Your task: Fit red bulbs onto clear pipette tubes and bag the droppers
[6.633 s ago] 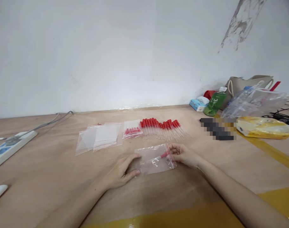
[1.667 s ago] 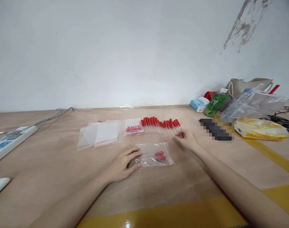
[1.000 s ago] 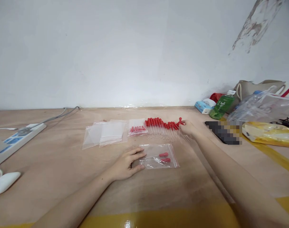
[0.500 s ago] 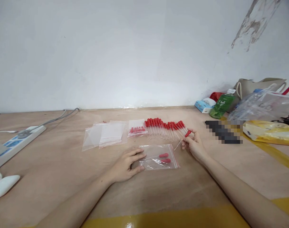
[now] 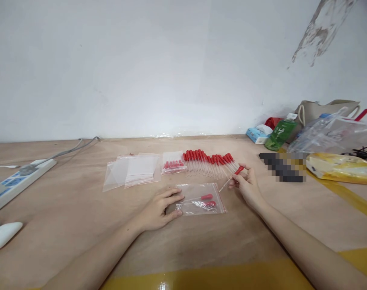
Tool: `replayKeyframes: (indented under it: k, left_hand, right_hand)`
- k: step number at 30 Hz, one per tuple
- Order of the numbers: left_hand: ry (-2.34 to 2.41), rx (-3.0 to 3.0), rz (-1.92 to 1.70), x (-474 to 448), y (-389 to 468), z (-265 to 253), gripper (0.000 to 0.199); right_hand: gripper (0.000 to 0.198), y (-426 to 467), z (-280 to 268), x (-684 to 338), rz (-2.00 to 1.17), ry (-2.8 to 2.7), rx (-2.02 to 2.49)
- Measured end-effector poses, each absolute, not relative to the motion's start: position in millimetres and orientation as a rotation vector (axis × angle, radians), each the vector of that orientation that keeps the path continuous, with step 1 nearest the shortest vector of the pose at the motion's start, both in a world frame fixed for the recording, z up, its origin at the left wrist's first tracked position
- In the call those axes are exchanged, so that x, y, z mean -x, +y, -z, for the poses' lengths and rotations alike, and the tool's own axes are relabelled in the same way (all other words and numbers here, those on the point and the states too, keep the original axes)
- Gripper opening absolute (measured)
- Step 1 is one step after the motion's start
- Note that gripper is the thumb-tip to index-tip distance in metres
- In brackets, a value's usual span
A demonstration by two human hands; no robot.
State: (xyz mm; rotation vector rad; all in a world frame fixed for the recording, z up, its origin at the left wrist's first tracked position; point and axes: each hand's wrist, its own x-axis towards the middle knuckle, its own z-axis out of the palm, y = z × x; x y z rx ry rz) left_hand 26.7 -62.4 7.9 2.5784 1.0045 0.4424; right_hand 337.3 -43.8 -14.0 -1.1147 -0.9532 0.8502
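Flat on the table lies a clear zip bag (image 5: 192, 208) with two red-bulbed droppers (image 5: 207, 197) inside. Its red-lined zip edge faces right. My left hand (image 5: 159, 209) rests on the bag's left edge, fingers spread and touching the plastic. Pinched in my right hand (image 5: 245, 183) is a single dropper (image 5: 238, 170), its red bulb up and its clear tube slanting down left, the tip close to the bag's zip edge. Behind it, a row of several loose droppers (image 5: 198, 155) lies with the bulbs pointing away from me.
A filled bag of droppers (image 5: 173, 163) and a stack of flat bags (image 5: 141, 169) lie left of the row. At far left are a power strip (image 5: 26, 181) and a white device (image 5: 5, 235). A green bottle (image 5: 281, 133), tissues (image 5: 257, 135) and a yellow package (image 5: 340, 167) crowd the right.
The dropper in my right hand has turned so its bulb sits higher and its tube points more directly at the bag's zip edge. My left hand keeps its place on the bag.
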Motion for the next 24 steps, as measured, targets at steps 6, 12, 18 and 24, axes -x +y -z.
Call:
replayKeyframes:
  k: [6,12,18,24]
  left_hand:
    - [1.019,-2.571,-0.413,-27,-63,-10,0.046]
    - [1.032,-2.566,-0.432,-27,-62,-8,0.046]
    - [1.036,-2.554,-0.428,-27,-62,-9,0.045]
    - [1.015,-2.562,-0.448,-27,-63,-10,0.045]
  right_hand:
    - [0.054,-45,15,-332,-0.879,-0.96,1.127]
    - [0.055,-45,15,-332,-0.888,-0.959,1.123]
    - [0.055,-45,14,-330,-0.923,-0.846,1.065]
    - [0.05,-51,13,-321,-1.197,-0.807,1.039]
